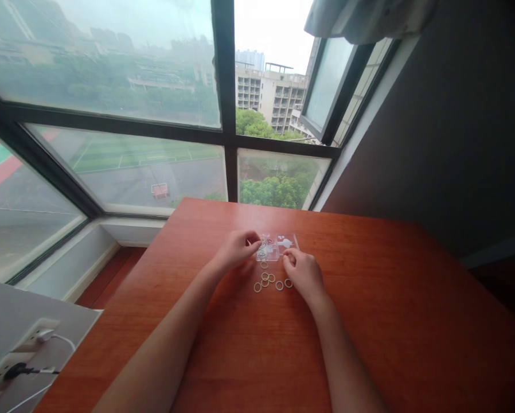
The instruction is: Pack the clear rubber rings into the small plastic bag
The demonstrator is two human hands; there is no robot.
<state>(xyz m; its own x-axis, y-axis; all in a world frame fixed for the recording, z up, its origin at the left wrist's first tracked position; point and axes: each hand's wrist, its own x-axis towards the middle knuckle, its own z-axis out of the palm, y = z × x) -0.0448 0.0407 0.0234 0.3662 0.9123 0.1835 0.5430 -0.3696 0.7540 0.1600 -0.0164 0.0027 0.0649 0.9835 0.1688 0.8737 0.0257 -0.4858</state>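
A small clear plastic box (273, 257) lies on the table with its transparent lid (295, 240) folded open to the right. Small rings and a few reddish bits show inside it. My left hand (239, 250) is at the box's left edge, fingers curled and thumb over the rim; what they hold, if anything, is too small to make out. Closed in a pinch, my right hand (304, 274) is just below the lid, and its fingertips hide whatever is between them. Several thin pale rings lie loose in front of the box, among them one ring (257, 287) and another ring (279, 285).
The reddish-brown wooden table (249, 355) has its far edge by a black-framed window (229, 115). A dark wall (433, 132) rises on the right. At lower left, plugs and cables (25, 370) come from a wall socket beside the table.
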